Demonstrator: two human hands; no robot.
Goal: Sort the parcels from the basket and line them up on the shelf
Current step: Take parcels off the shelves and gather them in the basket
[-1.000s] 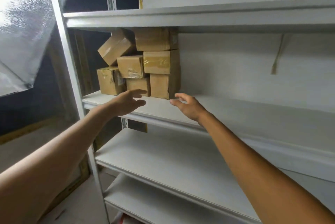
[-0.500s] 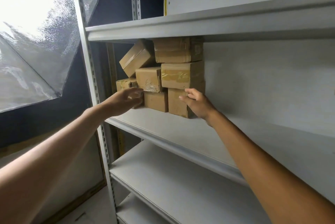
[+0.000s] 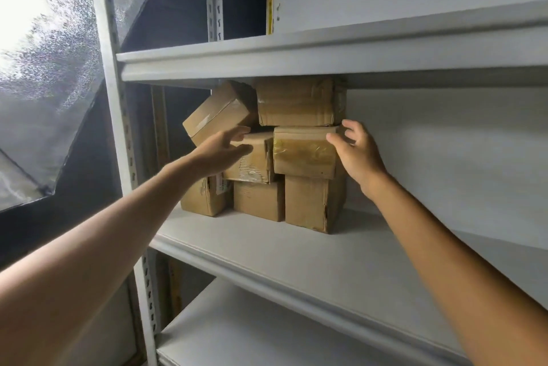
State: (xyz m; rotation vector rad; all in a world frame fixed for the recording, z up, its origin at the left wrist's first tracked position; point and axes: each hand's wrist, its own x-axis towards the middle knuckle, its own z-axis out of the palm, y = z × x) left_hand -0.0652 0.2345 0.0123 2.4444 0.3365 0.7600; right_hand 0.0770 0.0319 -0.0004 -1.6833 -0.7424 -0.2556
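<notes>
- At the left end of the white metal shelf (image 3: 296, 250), the left hand (image 3: 221, 155) reaches forward on a straight arm. Its fingers are extended and relaxed, and their tips touch the small brown cardboard parcel (image 3: 256, 158) just under the tilted brown cardboard parcel (image 3: 218, 112). It grasps nothing.
- The right hand (image 3: 355, 153) is raised, with its thumb on the front of the tape-wrapped brown cardboard parcel (image 3: 302, 150) and its fingers curled round the upper right corner, pinching it.
- This parcel rests on the tall brown cardboard box (image 3: 308, 202). The wide creased cardboard parcel (image 3: 296, 101) lies on top of it, close under the upper shelf board (image 3: 296, 51).
- The low brown cardboard box (image 3: 258, 201) and the labelled brown cardboard box (image 3: 201, 198) stand on the shelf below the left hand, whose wrist covers the labelled box's top.
- The slotted grey upright post (image 3: 111, 98) and the silvery crinkled sheet (image 3: 44, 69) stand to the left.
- Half a second earlier both hands were at the bottom row; now they are at the middle row. The stack is unchanged.
</notes>
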